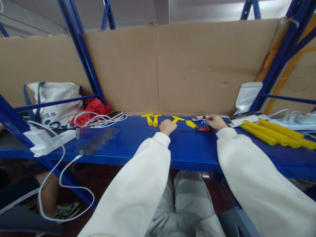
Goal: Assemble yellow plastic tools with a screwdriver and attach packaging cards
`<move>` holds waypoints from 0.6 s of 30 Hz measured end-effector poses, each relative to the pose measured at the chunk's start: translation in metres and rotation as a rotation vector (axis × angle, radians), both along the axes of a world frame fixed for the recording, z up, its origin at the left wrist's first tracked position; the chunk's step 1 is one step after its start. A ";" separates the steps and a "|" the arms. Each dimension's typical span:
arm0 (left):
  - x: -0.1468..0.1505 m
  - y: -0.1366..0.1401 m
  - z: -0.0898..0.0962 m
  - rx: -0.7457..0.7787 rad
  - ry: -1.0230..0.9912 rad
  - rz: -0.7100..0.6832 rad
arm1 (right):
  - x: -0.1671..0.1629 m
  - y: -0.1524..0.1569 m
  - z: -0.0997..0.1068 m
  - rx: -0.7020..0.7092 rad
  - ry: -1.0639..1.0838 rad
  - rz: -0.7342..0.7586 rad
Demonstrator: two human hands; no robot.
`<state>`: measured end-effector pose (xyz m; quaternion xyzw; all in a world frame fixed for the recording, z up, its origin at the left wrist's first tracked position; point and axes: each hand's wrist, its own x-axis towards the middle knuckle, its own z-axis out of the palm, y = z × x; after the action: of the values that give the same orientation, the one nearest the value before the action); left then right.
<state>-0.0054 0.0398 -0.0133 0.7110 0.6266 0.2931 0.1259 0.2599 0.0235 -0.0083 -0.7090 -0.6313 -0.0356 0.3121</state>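
My left hand is closed over the blue shelf, its fingers around the stem end of a yellow T-shaped piece. Left of it lie two more yellow T-shaped pieces. My right hand is closed in a pinch above small packets; what its fingertips hold is too small to make out. A screwdriver with a red and black handle lies just below that hand, its shaft pointing left. Several small yellow parts lie between my hands.
Several long yellow tubes lie at right beside papers. At left are a white power strip, coiled white cable, a red plastic bag and a cloth bag. Cardboard backs the shelf; another person's leg shows lower left.
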 end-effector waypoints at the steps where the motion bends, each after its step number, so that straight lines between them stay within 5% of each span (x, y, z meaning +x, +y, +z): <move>1: 0.000 -0.003 0.002 0.002 0.018 0.018 | 0.000 0.001 0.000 -0.002 -0.008 0.001; 6: 0.001 -0.010 0.008 0.089 0.116 0.053 | -0.003 0.001 -0.002 -0.030 -0.030 0.000; 11: 0.004 -0.005 0.005 0.255 0.097 -0.169 | -0.008 0.000 -0.002 -0.066 -0.052 0.005; 18: 0.007 0.001 -0.008 0.063 0.147 -0.350 | -0.002 0.010 -0.009 -0.126 -0.134 -0.004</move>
<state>0.0018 0.0413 -0.0215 0.8323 0.4912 0.2336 0.1066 0.2578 0.0337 -0.0172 -0.7244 -0.6505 -0.0439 0.2240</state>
